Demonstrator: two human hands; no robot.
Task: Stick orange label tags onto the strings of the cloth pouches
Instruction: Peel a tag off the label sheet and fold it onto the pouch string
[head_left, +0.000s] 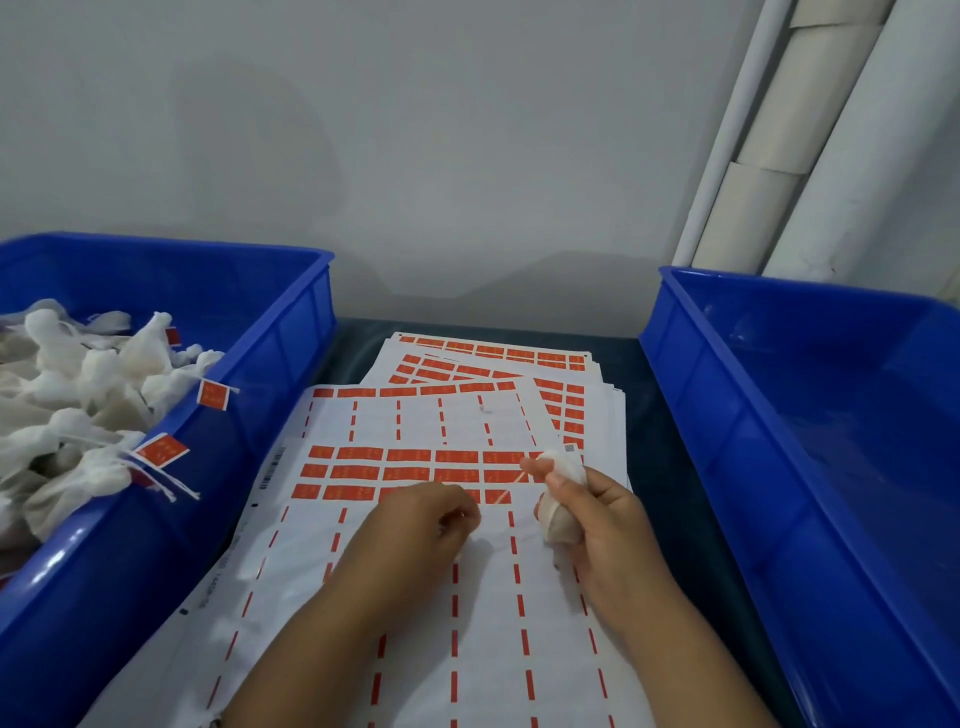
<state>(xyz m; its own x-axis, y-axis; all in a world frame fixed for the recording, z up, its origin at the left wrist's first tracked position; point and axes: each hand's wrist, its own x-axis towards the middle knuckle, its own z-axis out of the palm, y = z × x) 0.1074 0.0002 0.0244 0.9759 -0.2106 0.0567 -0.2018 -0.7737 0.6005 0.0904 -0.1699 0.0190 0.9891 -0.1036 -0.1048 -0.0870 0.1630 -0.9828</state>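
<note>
Pouch (558, 512) of soft white cloth, small and lumpy w/ a gathered neck, sat in the right hand (597, 519), fingers curled round it, just above the label sheets. Its thin string (506, 492) ran out to the left toward the left hand (431, 514), whose fingertips were pinched together; couldn't tell if they actually had the string end. Under both hands lay a glossy white backing sheet (415, 597) w/ dashed orange lines where tags were peeled off, plus three rows of rectangular orange label tags (405, 470) left on it. More sheets fanned out behind. Left blue plastic bin (291, 332) was heaped w/ finished pouches (78, 395), a few orange tags sticking off their strings over the rim. Right blue bin (779, 415) had smooth shiny walls. Dark tabletop (644, 395) underneath.
</note>
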